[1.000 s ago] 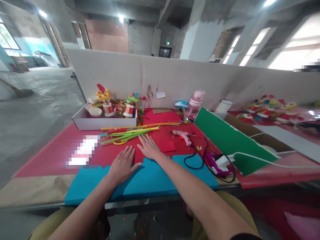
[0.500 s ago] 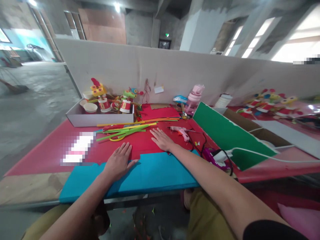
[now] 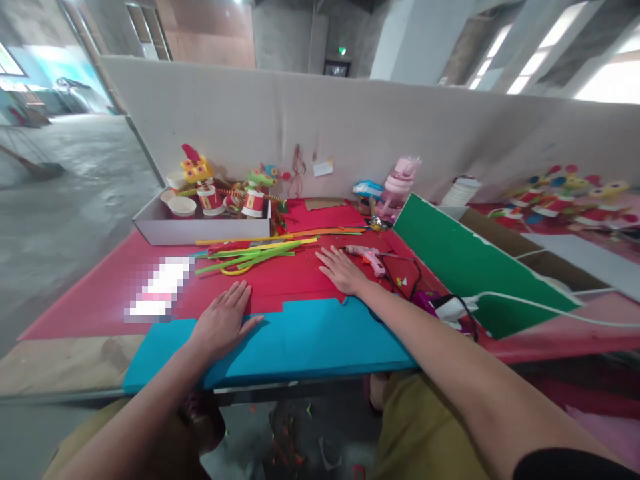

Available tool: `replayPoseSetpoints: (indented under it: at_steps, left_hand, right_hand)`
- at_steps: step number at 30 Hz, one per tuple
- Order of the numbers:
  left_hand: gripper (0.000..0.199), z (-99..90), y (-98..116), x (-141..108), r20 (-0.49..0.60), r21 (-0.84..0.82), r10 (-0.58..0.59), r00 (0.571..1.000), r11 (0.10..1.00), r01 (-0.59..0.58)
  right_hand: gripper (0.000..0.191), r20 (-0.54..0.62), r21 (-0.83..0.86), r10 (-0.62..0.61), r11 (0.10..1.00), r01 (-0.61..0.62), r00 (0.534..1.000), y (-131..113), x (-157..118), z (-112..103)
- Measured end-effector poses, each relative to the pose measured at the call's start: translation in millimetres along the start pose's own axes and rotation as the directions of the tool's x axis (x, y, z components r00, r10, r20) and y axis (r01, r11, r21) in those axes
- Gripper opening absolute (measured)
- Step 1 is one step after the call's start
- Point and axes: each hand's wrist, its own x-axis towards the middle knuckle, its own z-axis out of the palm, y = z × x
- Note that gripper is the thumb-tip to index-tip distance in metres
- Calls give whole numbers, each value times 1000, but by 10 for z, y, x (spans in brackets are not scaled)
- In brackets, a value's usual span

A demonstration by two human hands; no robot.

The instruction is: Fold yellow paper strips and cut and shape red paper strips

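Note:
My left hand [image 3: 223, 321] lies flat, fingers stretched out, across the upper edge of a blue sheet [image 3: 320, 340] at the table's front. My right hand [image 3: 343, 270] also rests flat with fingers spread on the red table covering [image 3: 295, 283], and it holds nothing. Just beyond its fingers sits a pink glue gun [image 3: 369, 259]. Between and beyond both hands lies a loose bundle of green and yellow strips [image 3: 265, 257]. Orange strips [image 3: 330, 232] stretch out behind them.
A white box [image 3: 200, 230] at the back left holds paper cups and animal figures. On the right stand a green board [image 3: 465, 267], a white power plug with cable [image 3: 453, 308] and a pink tumbler [image 3: 400, 180]. A pale partition [image 3: 240, 120] runs along the back.
My hands have moved slightly apart: the left shifted left, the right shifted right toward the glue gun. Both stay flat. The camera view has tilted a little.

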Motion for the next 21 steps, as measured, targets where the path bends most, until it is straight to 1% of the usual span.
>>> replayPoseSetpoints:
  at_steps: [4, 6, 7, 9, 10, 11, 12, 14, 15, 16, 17, 18, 19, 21]
  left_hand:
    - [82, 17, -44, -87, -46, 2, -27, 999, 1000, 27]
    - [82, 20, -36, -99, -54, 3, -46, 997, 999, 46]
    - [82, 18, -27, -96, -53, 4, -54, 997, 999, 54]
    - [82, 10, -8, -82, -46, 7, -58, 997, 998, 59]
    - [82, 7, -2, -75, -45, 9, -57, 997, 998, 57]
    - [81, 6, 1, -70, -44, 11, -55, 998, 998, 55]
    - [80, 8, -1, -68, -45, 15, -55, 997, 998, 56]
    - [74, 22, -17, -74, -51, 26, -58, 997, 998, 59]
    - [70, 33, -29, -80, -54, 33, -53, 997, 998, 55]
    - [66, 44, -41, -86, -54, 39, -45, 998, 998, 47]
    - [65, 53, -52, -92, -54, 44, -35, 998, 998, 37]
    - [64, 60, -59, -96, -55, 45, -26, 998, 999, 28]
    - [65, 63, -62, -98, -58, 43, -21, 998, 999, 24]
    - [66, 58, -54, -96, -68, 33, -27, 997, 999, 29]
  right_hand:
    - [60, -22, -65, -38, 997, 37, 999, 149, -96, -93]
    - [58, -40, -97, -72, 993, 68, 997, 93, -100, -174]
    - [57, -63, -101, -84, 992, 77, 994, 4, -90, -212]
    - [56, -134, -71, -84, 995, 75, 987, -314, -57, -254]
    - [58, -177, -33, -62, 998, 57, 982, -537, -38, -249]
    - [61, -194, 17, -50, 998, 54, 980, -790, -19, -224]
    - [64, -186, 79, -51, 995, 67, 981, -1057, 0, -181]
    - [71, -74, 203, -130, 969, 142, 989, -1557, 39, -66]
    - [74, -18, 257, -163, 953, 162, 986, -1756, 56, -12]
    - [78, 29, 296, -187, 940, 170, 982, -1903, 67, 28]
    - [81, 65, 318, -203, 932, 172, 977, -1995, 70, 50]
    - [84, 102, 330, -206, 930, 162, 973, -2033, 61, 52]
    - [85, 132, 336, -214, 928, 159, 968, -2024, 39, 34]
    - [84, 179, 336, -228, 929, 158, 957, -1905, -35, -43]
